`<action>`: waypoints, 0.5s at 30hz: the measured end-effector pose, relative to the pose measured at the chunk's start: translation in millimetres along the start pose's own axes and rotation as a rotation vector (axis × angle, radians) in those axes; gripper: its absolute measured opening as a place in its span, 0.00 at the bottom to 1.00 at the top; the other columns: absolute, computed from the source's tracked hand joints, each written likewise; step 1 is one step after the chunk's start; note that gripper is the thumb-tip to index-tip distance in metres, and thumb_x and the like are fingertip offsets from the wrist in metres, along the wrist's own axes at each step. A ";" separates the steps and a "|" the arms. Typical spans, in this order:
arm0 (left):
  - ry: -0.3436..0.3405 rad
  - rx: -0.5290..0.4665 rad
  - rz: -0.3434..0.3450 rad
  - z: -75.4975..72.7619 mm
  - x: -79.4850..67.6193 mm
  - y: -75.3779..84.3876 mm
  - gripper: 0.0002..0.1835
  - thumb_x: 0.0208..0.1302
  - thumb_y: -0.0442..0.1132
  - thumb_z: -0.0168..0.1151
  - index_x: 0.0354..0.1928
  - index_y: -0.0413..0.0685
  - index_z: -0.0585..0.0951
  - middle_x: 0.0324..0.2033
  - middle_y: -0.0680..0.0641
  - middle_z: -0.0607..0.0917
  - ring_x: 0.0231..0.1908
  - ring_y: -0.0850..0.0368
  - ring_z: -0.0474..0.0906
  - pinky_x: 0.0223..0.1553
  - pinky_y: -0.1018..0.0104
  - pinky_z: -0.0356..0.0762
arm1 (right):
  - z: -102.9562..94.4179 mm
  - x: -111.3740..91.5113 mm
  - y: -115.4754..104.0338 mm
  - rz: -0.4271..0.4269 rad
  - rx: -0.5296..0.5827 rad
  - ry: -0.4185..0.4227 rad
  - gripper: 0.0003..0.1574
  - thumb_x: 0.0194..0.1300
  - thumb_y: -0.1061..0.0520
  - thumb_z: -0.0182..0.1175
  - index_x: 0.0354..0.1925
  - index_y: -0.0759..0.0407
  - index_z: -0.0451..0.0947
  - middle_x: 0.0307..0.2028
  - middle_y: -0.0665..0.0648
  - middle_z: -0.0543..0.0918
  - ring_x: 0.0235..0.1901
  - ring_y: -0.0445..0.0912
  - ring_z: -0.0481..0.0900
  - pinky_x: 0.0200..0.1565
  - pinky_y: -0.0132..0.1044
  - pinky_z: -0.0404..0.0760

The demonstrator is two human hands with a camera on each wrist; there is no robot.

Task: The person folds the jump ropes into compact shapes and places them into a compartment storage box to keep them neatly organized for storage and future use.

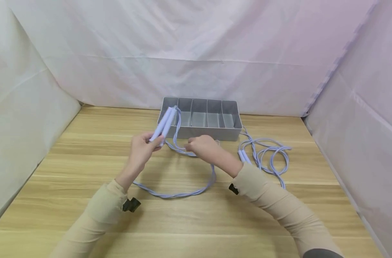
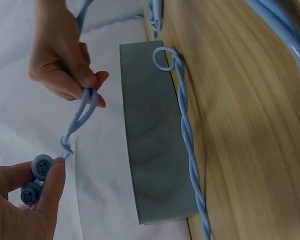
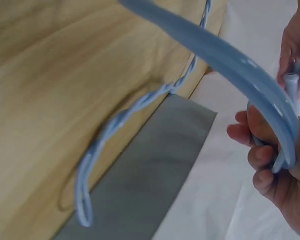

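My left hand (image 1: pixel 140 148) holds the two lilac handles of a jump rope (image 1: pixel 165 124) side by side, raised in front of the grey divided box. Their round ends (image 2: pixel 42 168) face the camera in the left wrist view. My right hand (image 2: pixel 62 60) pinches the doubled blue cord (image 2: pixel 81 117) a short way from the handles, where the strands cross in a small twist. In the right wrist view, the thick cord (image 3: pixel 230 67) loops over the curled fingers. A twisted length of cord (image 1: pixel 174 195) hangs in a wide curve below both hands.
The grey box (image 1: pixel 208 134) with several compartments stands at the table's back, against white cloth (image 1: pixel 196 75). Another jump rope (image 1: pixel 273 148) lies loosely coiled to its right, handles partly behind my right sleeve (image 1: pixel 260 182). Cloth walls border the wooden table (image 1: pixel 183 222) on both sides.
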State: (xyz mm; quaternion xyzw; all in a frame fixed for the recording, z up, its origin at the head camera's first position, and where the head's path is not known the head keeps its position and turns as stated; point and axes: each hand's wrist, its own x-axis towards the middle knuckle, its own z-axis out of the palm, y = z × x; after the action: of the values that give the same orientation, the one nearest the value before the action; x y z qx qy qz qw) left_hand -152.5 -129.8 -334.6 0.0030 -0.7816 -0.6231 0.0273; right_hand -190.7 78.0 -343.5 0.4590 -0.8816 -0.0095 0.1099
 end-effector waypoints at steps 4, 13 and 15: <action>0.035 0.436 0.240 5.7 -2.7 -1.7 0.12 0.55 0.35 0.63 0.39 0.32 0.81 0.23 0.39 0.82 0.17 0.57 0.74 0.15 0.73 0.70 | -15.0 4.8 -6.2 -0.134 -0.038 -0.046 0.05 0.55 0.54 0.61 0.26 0.51 0.82 0.19 0.46 0.74 0.15 0.36 0.55 0.16 0.29 0.65; -0.067 0.957 0.622 12.3 -12.6 2.2 0.04 0.47 0.31 0.68 0.25 0.39 0.81 0.22 0.45 0.82 0.23 0.52 0.76 0.26 0.61 0.75 | -46.3 15.9 -3.5 -0.194 0.079 -0.122 0.05 0.54 0.54 0.64 0.26 0.54 0.83 0.22 0.47 0.79 0.18 0.37 0.67 0.23 0.30 0.73; -0.109 0.952 0.658 11.6 -12.5 -0.4 0.05 0.46 0.30 0.68 0.24 0.39 0.80 0.22 0.45 0.82 0.25 0.51 0.77 0.28 0.60 0.75 | -48.7 18.9 2.1 -0.191 0.174 -0.148 0.05 0.55 0.55 0.63 0.27 0.55 0.82 0.26 0.48 0.81 0.22 0.39 0.73 0.28 0.31 0.75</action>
State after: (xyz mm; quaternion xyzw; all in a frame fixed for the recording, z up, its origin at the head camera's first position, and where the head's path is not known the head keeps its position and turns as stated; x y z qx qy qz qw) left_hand -140.6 -118.1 -338.0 -0.2600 -0.9359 -0.1610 0.1749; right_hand -193.0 68.0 -292.2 0.5465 -0.8371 0.0230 0.0030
